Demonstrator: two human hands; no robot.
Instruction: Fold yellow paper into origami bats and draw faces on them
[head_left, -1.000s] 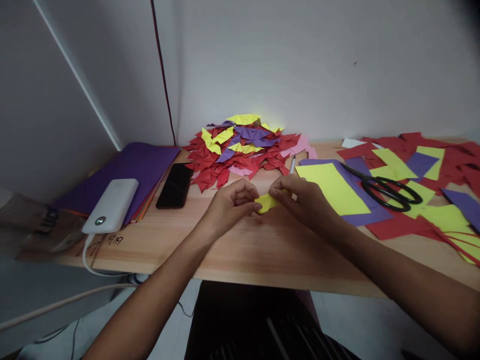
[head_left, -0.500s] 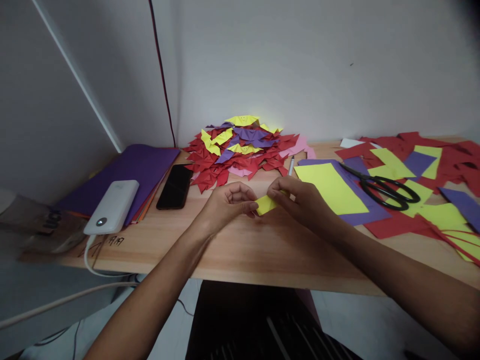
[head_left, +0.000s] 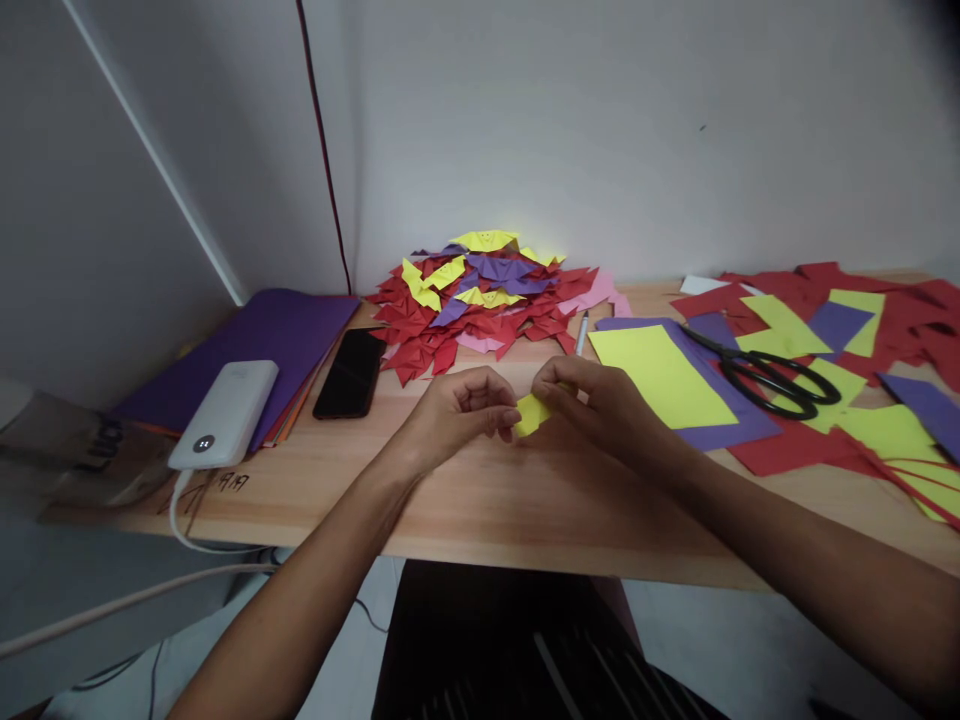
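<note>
A small folded piece of yellow paper (head_left: pixel 531 414) is held up between my two hands, above the wooden table (head_left: pixel 480 510). My left hand (head_left: pixel 474 405) pinches its left edge between thumb and fingers. On the other side, my right hand (head_left: pixel 577 392) grips the right end, and its fingers cover part of the paper. Just behind the hands lies a heap of folded paper shapes (head_left: pixel 480 325) in red, purple, yellow and pink; some yellow ones carry small drawn faces. A white pen (head_left: pixel 582 333) rests near my right hand.
Right of the hands, a yellow sheet (head_left: pixel 660 375) lies on purple paper, beside black-handled scissors (head_left: pixel 780 385) and scattered red paper scraps (head_left: pixel 795 450). To the left are a phone (head_left: pixel 349 374), a white power bank (head_left: pixel 225 415) with a cable, and purple sheets (head_left: pixel 255 325). A wall stands behind.
The yellow paper has tilted and its visible outline differs between my fingers. Both hands have shifted only slightly and keep their hold; everything else stays put.
</note>
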